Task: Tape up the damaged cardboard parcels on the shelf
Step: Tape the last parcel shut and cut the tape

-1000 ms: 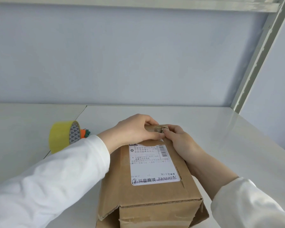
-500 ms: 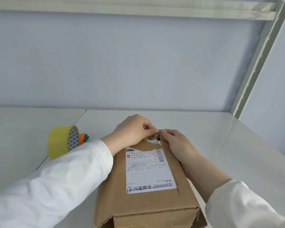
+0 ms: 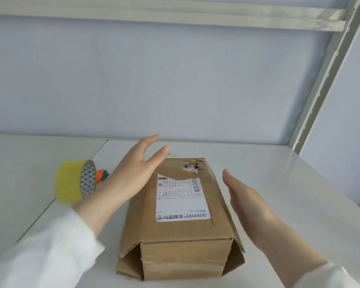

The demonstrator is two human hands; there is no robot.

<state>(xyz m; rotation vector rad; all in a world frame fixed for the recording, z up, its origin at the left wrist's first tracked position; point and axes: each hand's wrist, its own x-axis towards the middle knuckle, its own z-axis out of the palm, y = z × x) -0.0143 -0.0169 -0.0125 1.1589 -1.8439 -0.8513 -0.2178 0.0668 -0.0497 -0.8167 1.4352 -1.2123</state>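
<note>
A brown cardboard parcel [image 3: 175,231] lies on the white shelf board [image 3: 289,183], with a white shipping label [image 3: 181,198] on its top face. A torn hole [image 3: 192,166] gapes near the parcel's far edge. My left hand [image 3: 137,169] hovers over the parcel's far left corner, fingers straight, holding nothing. To the parcel's right, my right hand [image 3: 245,198] is held edge-on with its fingers straight, a little apart from the box. A yellow tape roll [image 3: 75,181] stands on edge left of the parcel, behind my left wrist.
A small orange carrot-shaped item [image 3: 101,175] lies just behind the tape roll. The shelf's back wall [image 3: 175,80] rises behind the parcel. A metal upright [image 3: 324,80] slants up at the right and an upper shelf rail [image 3: 175,15] runs overhead.
Both hands have let go of the torn spot at the parcel's far edge and spread apart with fingers straightened. The hole now shows uncovered.
</note>
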